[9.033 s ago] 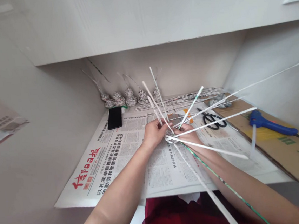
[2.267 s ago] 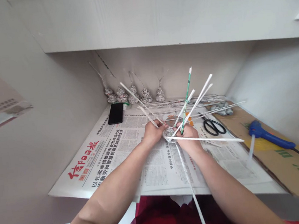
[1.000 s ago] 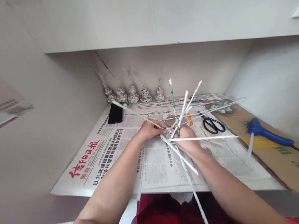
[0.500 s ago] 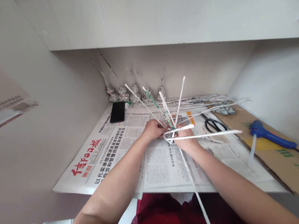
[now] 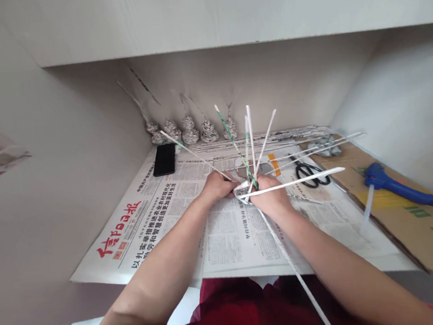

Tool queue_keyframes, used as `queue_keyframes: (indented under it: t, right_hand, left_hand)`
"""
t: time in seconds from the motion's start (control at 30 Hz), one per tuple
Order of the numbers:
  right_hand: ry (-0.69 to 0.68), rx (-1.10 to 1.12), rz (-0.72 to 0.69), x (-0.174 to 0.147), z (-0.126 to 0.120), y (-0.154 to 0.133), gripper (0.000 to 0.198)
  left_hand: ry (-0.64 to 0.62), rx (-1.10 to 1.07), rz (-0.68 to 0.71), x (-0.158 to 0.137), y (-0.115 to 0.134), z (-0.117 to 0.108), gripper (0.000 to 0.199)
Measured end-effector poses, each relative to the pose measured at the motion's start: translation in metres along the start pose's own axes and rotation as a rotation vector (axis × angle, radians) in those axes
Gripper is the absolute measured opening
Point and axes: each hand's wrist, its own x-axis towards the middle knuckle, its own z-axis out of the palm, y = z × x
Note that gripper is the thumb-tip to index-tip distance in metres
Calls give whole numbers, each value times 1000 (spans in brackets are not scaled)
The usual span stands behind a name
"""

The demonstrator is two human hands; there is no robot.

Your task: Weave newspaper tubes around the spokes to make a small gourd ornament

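Note:
Between my hands is a small woven piece of rolled newspaper (image 5: 241,196), with several long paper sticks fanning out of it. My left hand (image 5: 219,185) pinches its left side, thumb and fingers closed. On the right, my right hand (image 5: 269,194) is closed around the sticks where they meet, its fingertips partly hidden. A green-marked paper stick (image 5: 233,141) rises from the piece, and a white paper stick (image 5: 298,180) points right across my right hand. Another long paper stick (image 5: 293,265) trails down toward my lap.
Newspaper sheets (image 5: 225,248) cover the table. Several woven paper gourds (image 5: 189,130) stand along the back wall, near a black phone (image 5: 164,160). Loose paper sticks (image 5: 268,139) lie behind my hands. At right are black scissors (image 5: 311,174), cardboard (image 5: 407,231) and a blue glue gun (image 5: 398,186).
The paper sticks have shifted around the piece; the green-marked one stands more upright. One white stick over my right hand has swung up and away from me. Both hands keep their grip.

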Motion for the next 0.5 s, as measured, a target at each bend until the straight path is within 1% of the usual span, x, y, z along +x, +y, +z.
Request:
queue_keyframes:
  t: [0.1,0.23,0.33,0.4,0.5]
  right_hand:
    - [7,-41,37,-1,-2,-2,26]
    - [-35,-60,66,-2,-1,0,29]
    - [-34,-65,72,-3,-1,2,29]
    - [-20,-53,67,-3,0,3,28]
    - [-7,-5,58,-4,1,4,28]
  left_hand:
    - [-3,-15,-12,-2,3,0,10]
    - [-2,-24,-46,-5,7,1,11]
    - [-9,-63,-79,-8,10,1,11]
    - [-30,-92,-89,-9,10,0,11]
    - [-87,-86,-57,-7,7,0,16]
